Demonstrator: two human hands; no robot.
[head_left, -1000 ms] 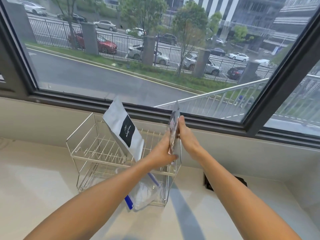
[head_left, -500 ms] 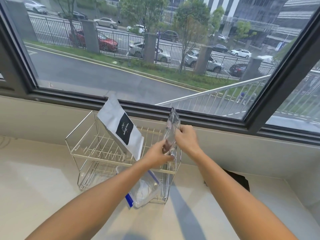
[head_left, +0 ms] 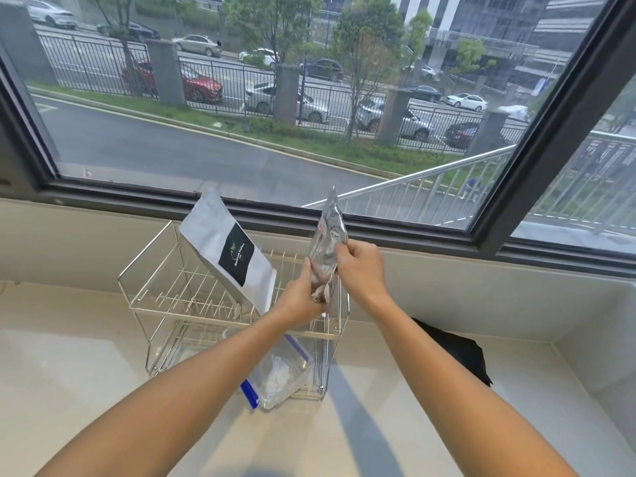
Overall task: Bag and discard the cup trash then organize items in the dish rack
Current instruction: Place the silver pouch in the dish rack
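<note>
A two-tier wire dish rack [head_left: 156, 304] stands on the pale counter below the window. A white coffee pouch [head_left: 227, 256] with a black label leans in its upper tier. I hold a silver foil pouch [head_left: 328, 235] upright over the rack's right end. My left hand [head_left: 303, 297] grips its lower part and my right hand [head_left: 361, 268] pinches its right edge. A clear zip bag [head_left: 278, 376] with a blue seal lies in the lower tier, sticking out at the front.
A black bag [head_left: 461, 352] lies on the counter to the right of the rack, near the wall. The window sill and dark frame [head_left: 413, 232] run just behind the rack. A raised ledge [head_left: 602, 339] bounds the counter on the right.
The foil pouch has come down a little toward the rack's right end, both hands still on it. My view has tipped slightly, showing more of the black bag.
</note>
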